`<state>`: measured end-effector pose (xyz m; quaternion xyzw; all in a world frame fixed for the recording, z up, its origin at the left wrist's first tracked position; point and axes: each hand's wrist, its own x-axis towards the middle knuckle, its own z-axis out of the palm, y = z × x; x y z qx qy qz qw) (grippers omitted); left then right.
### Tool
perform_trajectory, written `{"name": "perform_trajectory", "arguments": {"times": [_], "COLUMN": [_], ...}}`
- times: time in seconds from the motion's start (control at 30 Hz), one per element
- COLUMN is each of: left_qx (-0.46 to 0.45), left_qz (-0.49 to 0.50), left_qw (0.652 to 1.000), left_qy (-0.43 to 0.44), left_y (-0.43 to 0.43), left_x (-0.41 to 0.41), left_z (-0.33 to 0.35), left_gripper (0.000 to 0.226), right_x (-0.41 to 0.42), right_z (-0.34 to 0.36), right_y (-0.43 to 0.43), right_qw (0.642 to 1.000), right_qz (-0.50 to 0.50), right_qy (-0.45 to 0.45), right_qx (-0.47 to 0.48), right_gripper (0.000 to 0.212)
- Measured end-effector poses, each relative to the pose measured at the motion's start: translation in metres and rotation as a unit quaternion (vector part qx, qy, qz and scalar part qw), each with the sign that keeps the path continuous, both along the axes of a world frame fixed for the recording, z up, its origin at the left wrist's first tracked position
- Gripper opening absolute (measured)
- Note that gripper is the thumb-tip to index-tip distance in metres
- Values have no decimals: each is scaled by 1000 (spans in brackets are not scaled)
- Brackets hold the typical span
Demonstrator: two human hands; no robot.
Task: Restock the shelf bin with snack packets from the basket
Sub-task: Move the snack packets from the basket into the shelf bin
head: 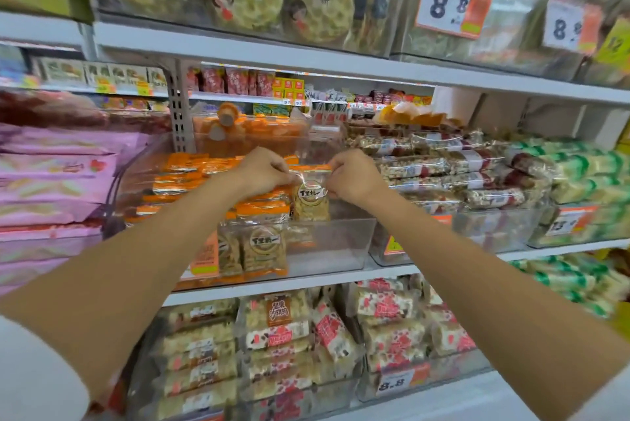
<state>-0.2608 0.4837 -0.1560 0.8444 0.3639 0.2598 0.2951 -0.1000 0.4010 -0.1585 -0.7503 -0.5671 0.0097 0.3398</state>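
Observation:
A clear snack packet (311, 197) with orange top edge and a round gold label hangs upright over the clear shelf bin (344, 243) on the middle shelf. My left hand (264, 171) pinches its top left corner and my right hand (354, 178) pinches its top right corner. The bin's left part holds several matching orange-edged packets (262, 246), some standing at the front, others stacked behind. Its right part shows bare clear plastic. The basket is out of view.
Pink packets (51, 182) fill the shelf to the left. A bin of nut bars (453, 175) and green-wrapped packets (579, 175) sit to the right. More bins of red-and-white bars (392, 328) stand on the shelf below, and round crackers with price tags (446, 1) above.

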Motion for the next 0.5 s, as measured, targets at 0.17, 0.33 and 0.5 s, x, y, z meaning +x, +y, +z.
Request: {"name": "perform_trajectory", "arguments": {"times": [0.17,0.33,0.5], "left_qx": [20,46,47], "left_qz": [-15,-25,-24], "left_qw": [993,990,991], "left_qy": [111,133,125], "left_y": [11,16,16], "left_x": [-4,-2,-3], "left_z": [-6,-8,-9], "left_gripper": [12,12,16], "right_x": [-12,-15,-13], "right_z": [-15,-20,-23], "right_y": [10,12,6], "right_qw": [986,981,989], "right_qz": [20,49,48], "right_qy": [-56,-50,28], "right_qx": [-154,-180,-137], "right_gripper": [18,20,21]}}
